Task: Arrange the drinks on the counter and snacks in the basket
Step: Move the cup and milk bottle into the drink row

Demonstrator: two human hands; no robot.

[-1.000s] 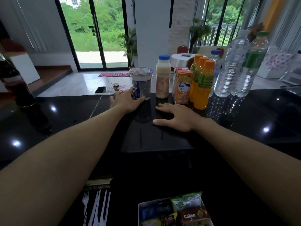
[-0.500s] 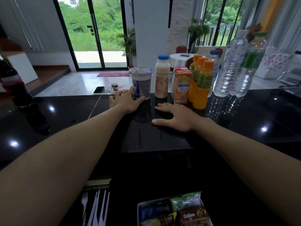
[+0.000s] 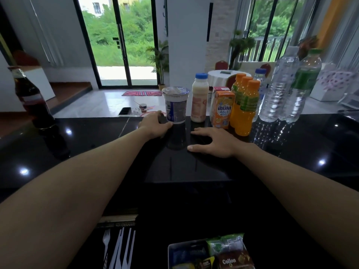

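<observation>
Drinks stand in a row at the far edge of the black counter (image 3: 93, 138): a foil-lidded white and blue cup (image 3: 175, 105), a blue-capped milk bottle (image 3: 199, 101), an orange juice carton (image 3: 222, 109), three orange juice bottles (image 3: 245, 109) and two large water bottles (image 3: 279, 90). My left hand (image 3: 155, 124) lies on the counter beside the cup, its thumb touching the cup's base. My right hand (image 3: 213, 141) rests flat on the counter in front of the carton, holding nothing. A clear basket (image 3: 172, 251) at the bottom edge holds snack packets (image 3: 225, 245).
A dark cola bottle (image 3: 31, 98) stands alone at the counter's far left. White plastic forks (image 3: 116, 247) lie below the counter's near edge, left of the basket. Behind the counter the floor drops to a room with glass doors.
Both hands stay where they were beside the cup and on the counter. Only the view has shifted slightly.
</observation>
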